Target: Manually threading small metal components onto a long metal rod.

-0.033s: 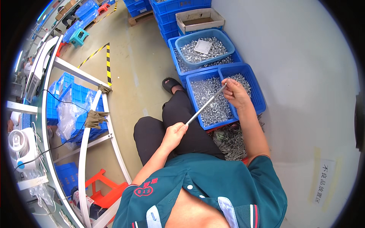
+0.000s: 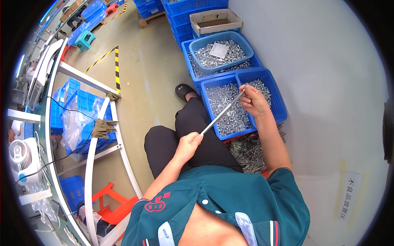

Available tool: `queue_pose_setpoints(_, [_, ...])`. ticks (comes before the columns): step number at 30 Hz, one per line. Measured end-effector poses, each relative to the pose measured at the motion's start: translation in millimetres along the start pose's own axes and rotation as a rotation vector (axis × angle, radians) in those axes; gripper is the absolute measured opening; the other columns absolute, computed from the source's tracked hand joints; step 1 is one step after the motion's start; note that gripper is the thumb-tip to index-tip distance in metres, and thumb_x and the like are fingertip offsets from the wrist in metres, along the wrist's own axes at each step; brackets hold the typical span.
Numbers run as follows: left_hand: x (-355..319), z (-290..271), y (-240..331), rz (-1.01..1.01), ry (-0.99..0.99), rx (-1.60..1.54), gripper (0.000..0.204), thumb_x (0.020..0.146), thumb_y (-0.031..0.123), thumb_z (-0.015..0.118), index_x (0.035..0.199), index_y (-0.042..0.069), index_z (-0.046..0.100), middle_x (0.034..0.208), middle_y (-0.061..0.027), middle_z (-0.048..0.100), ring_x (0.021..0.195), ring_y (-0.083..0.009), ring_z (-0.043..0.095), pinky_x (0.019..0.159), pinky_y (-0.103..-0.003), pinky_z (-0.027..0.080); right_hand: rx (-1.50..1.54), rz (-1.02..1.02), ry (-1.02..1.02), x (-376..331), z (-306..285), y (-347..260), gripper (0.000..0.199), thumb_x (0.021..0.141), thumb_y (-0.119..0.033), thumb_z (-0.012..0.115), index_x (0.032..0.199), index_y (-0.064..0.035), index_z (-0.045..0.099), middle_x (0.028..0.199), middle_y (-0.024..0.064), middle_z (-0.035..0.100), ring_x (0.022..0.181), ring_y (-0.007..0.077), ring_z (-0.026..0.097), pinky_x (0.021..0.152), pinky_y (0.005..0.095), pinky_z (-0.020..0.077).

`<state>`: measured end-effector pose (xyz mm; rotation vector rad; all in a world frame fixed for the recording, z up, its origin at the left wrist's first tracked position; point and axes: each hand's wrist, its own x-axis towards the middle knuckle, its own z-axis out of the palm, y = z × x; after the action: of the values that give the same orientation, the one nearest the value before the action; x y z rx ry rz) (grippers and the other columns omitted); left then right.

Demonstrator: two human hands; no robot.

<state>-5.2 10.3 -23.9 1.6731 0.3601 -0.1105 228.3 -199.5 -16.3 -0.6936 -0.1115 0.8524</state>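
Observation:
A thin silvery metal rod (image 2: 223, 111) slants across my lap, from lower left to upper right. My left hand (image 2: 188, 146) is closed around its lower end, above my thigh. At the upper end, my right hand (image 2: 255, 101) pinches the tip between thumb and fingers, over the blue bin. Whether anything small sits on that tip is hidden by the fingers. Beneath the rod stands a blue plastic bin (image 2: 212, 130) with two compartments, both holding many small metal nut-like parts (image 2: 223, 93). Below my right forearm lies a heap of long thin metal pieces (image 2: 251, 155).
Behind the bin, a lighter blue basin (image 2: 249, 52) of similar parts, with a white card (image 2: 218, 50), rests on another blue crate. A cardboard box (image 2: 236, 20) stands farther back. At left are a white frame (image 2: 91, 180) and a red stool (image 2: 111, 205). A pale wall (image 2: 324, 82) borders the right.

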Motion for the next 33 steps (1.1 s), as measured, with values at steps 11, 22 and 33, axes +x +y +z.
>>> queue_pose_setpoints(11, [-4,4,-1,0.006,0.068,0.012,0.03,0.091,0.022,0.053,0.066,0.005,0.05,0.057,0.0058,0.039,0.054,-0.003,0.033,0.047,-0.021,0.027,-0.134,-0.1,0.113,-2,33,-1,0.014,0.087,-0.013,0.058,0.09,0.0007,0.06,0.062,-0.0029,0.045,0.049,0.0035,0.036,0.04,0.0162,0.0259])
queue_pose_setpoints(22, [1,1,-2,-0.072,0.04,-0.067,0.032,0.091,0.024,0.052,0.067,0.002,0.049,0.058,0.0016,0.041,0.057,-0.0053,0.036,0.052,-0.024,0.033,-0.058,0.158,0.046,-13,39,24,0.037,0.087,-0.006,0.054,0.122,0.0019,0.046,0.08,0.0003,0.052,0.064,0.0059,0.045,0.05,0.0181,0.0354])
queue_pose_setpoints(33, [0,2,4,-0.071,0.049,0.007,0.033,0.09,0.025,0.053,0.068,0.001,0.05,0.057,0.0011,0.042,0.056,-0.0059,0.036,0.05,-0.025,0.033,0.166,-0.144,0.251,-8,8,20,0.036,0.081,0.013,0.041,0.116,0.0052,0.046,0.116,0.0212,0.048,0.113,0.0294,0.05,0.094,0.0377,0.0468])
